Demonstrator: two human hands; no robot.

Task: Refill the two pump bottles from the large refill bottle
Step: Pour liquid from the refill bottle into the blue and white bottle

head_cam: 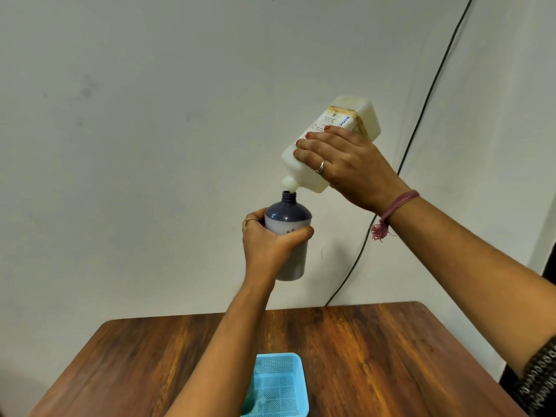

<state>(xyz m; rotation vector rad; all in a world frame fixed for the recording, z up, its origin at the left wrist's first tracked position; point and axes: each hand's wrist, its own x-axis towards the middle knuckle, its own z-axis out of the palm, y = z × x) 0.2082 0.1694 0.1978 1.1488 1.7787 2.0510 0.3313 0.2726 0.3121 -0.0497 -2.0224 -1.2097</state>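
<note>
My left hand (267,245) grips a small bottle (288,215) with a dark purple shoulder and pale body, held upright in the air above the table, its neck uncapped. My right hand (346,164) grips the large white refill bottle (358,115), tipped steeply so its open spout (289,182) points down just above the small bottle's mouth. The spout and the mouth are nearly touching. No pump top and no second pump bottle are in view.
Below stands a wooden table (361,350) against a pale wall. On the table's near edge sits a light blue mesh basket (278,383), partly behind my left forearm. A black cable (421,115) hangs down the wall at the right.
</note>
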